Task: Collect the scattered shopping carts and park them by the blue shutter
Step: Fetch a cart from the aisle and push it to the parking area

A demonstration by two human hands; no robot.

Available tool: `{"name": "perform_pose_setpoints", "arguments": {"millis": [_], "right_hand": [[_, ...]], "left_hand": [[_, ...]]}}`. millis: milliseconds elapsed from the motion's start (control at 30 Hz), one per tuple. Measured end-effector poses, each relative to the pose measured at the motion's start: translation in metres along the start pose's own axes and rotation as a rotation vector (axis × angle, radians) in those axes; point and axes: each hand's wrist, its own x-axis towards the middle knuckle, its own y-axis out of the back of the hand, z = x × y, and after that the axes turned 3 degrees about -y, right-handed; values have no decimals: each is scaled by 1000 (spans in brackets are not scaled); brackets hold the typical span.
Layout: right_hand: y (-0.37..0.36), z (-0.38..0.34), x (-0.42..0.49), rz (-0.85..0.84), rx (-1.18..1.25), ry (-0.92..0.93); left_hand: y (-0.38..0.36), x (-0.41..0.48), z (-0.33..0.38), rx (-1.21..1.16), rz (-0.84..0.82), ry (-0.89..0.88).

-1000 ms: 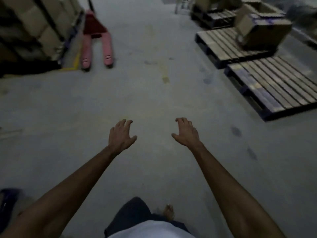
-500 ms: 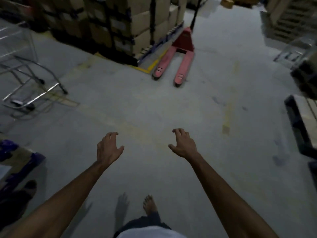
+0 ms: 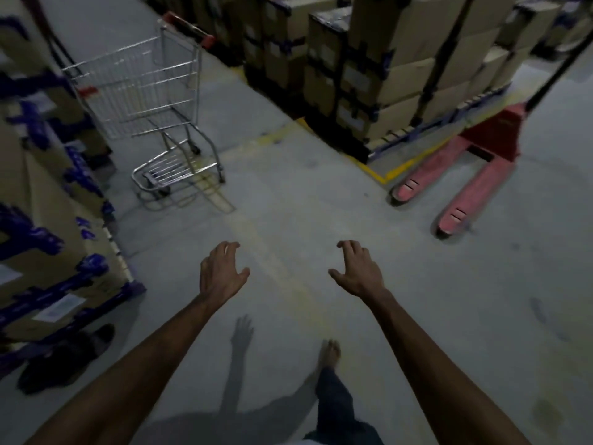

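- Plainly I am early in this job: one shopping cart (image 3: 144,91) stands loose in the upper left of the frame, between the taped boxes (image 3: 41,220) at the left edge and the stacked cartons (image 3: 369,75) at upper centre.
- My left hand (image 3: 221,271) and right hand (image 3: 357,271) are held out at centre frame, fingers loosely curled, holding nothing, well apart from the cart.
- What is left, as I judge it: reach the cart's red handle (image 3: 189,27), take hold, and wheel it to the blue shutter. I can see neither the shutter nor any parked carts from here.
- I see nothing in the cart's wire basket, and nothing on its lower rack (image 3: 173,171).
- The cartons are shut and taped, so their contents are hidden.
- A red pallet jack (image 3: 465,181) lies at right.
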Motion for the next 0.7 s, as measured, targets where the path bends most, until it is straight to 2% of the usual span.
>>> {"name": "perform_pose_setpoints", "arguments": {"millis": [333,500,700], "right_hand": [[103,-24,328,-44,-51,300],[125,-56,486,-32,-107,457],[147,-115,683,-1,-142,510]], "left_hand": [[26,213,26,0,144,279],[24,337,21,-25,198,324],[41,524,-8,-46,286,335]]}}
